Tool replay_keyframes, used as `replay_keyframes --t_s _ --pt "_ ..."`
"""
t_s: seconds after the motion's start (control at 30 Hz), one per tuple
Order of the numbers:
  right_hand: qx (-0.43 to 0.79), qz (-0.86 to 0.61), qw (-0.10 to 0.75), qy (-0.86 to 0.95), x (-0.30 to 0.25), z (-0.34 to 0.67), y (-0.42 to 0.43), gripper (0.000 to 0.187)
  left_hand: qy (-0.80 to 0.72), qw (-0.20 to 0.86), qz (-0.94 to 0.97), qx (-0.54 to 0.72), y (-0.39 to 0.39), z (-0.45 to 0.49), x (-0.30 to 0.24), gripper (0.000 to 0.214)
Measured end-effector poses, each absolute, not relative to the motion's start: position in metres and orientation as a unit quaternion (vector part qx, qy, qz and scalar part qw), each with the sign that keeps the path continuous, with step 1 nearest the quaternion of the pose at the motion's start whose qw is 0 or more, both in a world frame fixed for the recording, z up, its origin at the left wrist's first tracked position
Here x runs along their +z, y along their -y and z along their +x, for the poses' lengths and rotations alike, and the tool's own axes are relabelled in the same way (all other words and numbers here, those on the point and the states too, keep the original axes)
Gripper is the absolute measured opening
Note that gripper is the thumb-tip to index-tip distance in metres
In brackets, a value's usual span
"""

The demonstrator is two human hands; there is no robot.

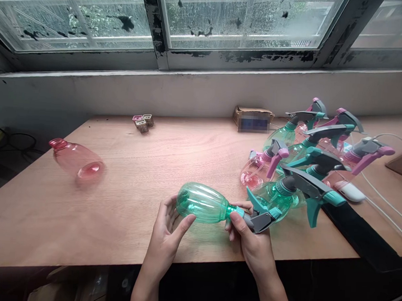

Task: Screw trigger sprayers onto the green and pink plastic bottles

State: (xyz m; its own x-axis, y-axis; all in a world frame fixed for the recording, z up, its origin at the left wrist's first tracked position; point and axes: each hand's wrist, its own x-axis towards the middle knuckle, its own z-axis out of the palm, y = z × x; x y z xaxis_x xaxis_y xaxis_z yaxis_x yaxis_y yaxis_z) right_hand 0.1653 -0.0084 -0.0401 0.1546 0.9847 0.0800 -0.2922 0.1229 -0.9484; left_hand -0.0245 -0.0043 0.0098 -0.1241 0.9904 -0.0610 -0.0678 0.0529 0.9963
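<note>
A clear green spray bottle (203, 203) lies sideways between my two hands above the table's near edge, its base to the left and its grey and teal spray head (263, 217) to the right. My left hand (169, 228) cups the base end, thumb in front and fingers behind. With its thumb and fingers, my right hand (248, 233) grips the collar where the head meets the bottle neck. Just beyond my right hand stands another green spray bottle (276, 196). A pink bottle (79, 161) without a spray head lies tilted on the left part of the table.
Several green and pink spray bottles (257, 170) crowd the table's right side. Behind them are a small cardboard box (253, 119) and white cables. Small blocks (143, 122) sit at the back, a white mouse (350, 191) and a black strip (362, 233) at the right. Windows line the wall.
</note>
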Motion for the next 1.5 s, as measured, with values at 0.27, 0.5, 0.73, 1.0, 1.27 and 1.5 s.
replay_keyframes --t_s 0.27,0.5,0.73,1.0,1.27,1.5 --pt "0.509 -0.422 0.631 0.406 -0.040 0.164 0.008 0.024 -0.514 0.512 0.452 0.519 0.001 -0.033 0.000 0.050" --pt "0.510 -0.423 0.631 0.404 -0.039 0.165 0.008 0.023 -0.512 0.513 0.458 0.514 0.002 -0.034 0.000 0.048" --pt "0.516 -0.426 0.630 0.394 -0.037 0.164 0.008 0.027 -0.514 0.510 0.463 0.511 0.001 -0.034 -0.001 0.049" --pt "0.520 -0.419 0.634 0.389 -0.036 0.163 0.007 0.026 -0.511 0.507 0.463 0.518 0.000 -0.034 -0.002 0.047" --pt "0.516 -0.413 0.636 0.399 -0.038 0.164 0.007 0.023 -0.512 0.506 0.463 0.517 0.001 -0.034 0.000 0.047" --pt "0.509 -0.415 0.636 0.405 -0.039 0.164 0.008 0.023 -0.511 0.511 0.462 0.514 0.001 -0.033 0.000 0.049"
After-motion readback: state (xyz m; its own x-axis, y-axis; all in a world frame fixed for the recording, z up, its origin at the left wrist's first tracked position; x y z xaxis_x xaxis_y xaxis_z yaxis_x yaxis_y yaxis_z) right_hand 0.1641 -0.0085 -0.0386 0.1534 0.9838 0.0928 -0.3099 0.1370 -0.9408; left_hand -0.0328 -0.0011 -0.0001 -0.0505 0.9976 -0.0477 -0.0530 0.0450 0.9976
